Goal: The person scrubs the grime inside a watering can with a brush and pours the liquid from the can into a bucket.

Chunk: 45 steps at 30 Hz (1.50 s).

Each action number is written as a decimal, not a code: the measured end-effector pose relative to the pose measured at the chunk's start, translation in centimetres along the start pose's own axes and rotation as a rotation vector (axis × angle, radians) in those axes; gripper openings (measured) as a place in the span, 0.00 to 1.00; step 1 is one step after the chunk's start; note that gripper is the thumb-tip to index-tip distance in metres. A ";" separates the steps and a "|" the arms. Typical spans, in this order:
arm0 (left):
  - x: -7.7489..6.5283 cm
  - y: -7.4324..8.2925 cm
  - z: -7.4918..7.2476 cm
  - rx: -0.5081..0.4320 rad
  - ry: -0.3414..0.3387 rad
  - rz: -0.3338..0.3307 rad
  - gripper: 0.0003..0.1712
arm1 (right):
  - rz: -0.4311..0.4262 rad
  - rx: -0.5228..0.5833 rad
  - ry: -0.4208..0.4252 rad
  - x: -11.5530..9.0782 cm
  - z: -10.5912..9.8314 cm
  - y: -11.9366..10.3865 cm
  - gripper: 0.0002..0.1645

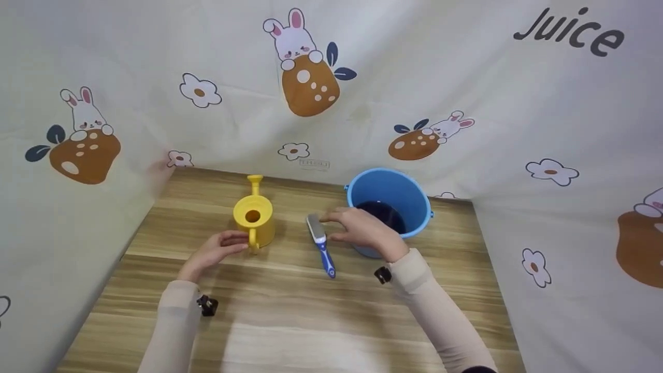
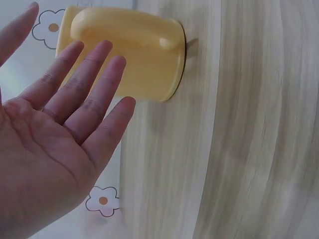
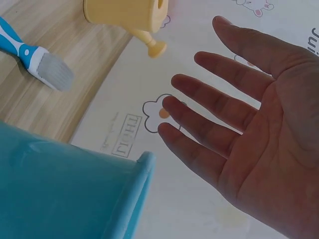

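A yellow watering can (image 1: 265,234) stands upright on the wooden table, its spout toward the back wall. Beside its handle, my left hand (image 1: 216,252) has its fingertips close to the can; in the left wrist view the fingers (image 2: 93,79) are spread. To the right lies a brush (image 1: 322,248) with a blue-and-white handle and a grey head. My right hand (image 1: 362,229) hovers between the brush and a blue bucket (image 1: 396,189), overlapping the bucket's front in the head view. Straight, parted fingers (image 3: 219,114) with nothing between them show in the right wrist view.
Something dark (image 1: 386,213) fills the bottom of the bucket. Pale cloth (image 1: 228,129) printed with rabbits and flowers hangs behind the table and along both sides. Bare wood (image 1: 290,311) stretches in front of the objects.
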<state>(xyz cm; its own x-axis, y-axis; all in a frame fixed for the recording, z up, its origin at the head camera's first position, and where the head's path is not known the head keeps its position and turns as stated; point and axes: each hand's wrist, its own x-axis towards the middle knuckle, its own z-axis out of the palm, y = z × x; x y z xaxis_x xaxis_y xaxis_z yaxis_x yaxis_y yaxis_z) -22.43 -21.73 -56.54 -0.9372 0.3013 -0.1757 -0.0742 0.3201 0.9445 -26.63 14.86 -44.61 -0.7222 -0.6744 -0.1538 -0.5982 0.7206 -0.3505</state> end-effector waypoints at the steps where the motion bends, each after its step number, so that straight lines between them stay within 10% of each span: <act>1: 0.1 -0.1 0.2 -0.012 -0.002 0.000 0.31 | 0.000 0.000 -0.006 0.0 0.1 0.0 0.27; 24: 2.4 -1.8 2.5 -0.106 0.055 -0.058 0.22 | -0.098 0.018 -0.023 0.3 3.7 0.5 0.24; 45: 2.8 -2.2 3.3 -0.144 0.162 -0.121 0.22 | -0.002 0.114 -0.075 0.8 8.3 1.7 0.24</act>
<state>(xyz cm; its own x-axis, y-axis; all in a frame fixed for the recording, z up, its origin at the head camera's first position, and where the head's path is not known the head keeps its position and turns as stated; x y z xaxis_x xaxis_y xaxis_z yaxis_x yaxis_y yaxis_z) -23.79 -18.61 -60.09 -0.9601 0.1165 -0.2541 -0.2262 0.2102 0.9511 -25.36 14.21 -53.04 -0.6908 -0.6888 -0.2200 -0.5530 0.6992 -0.4531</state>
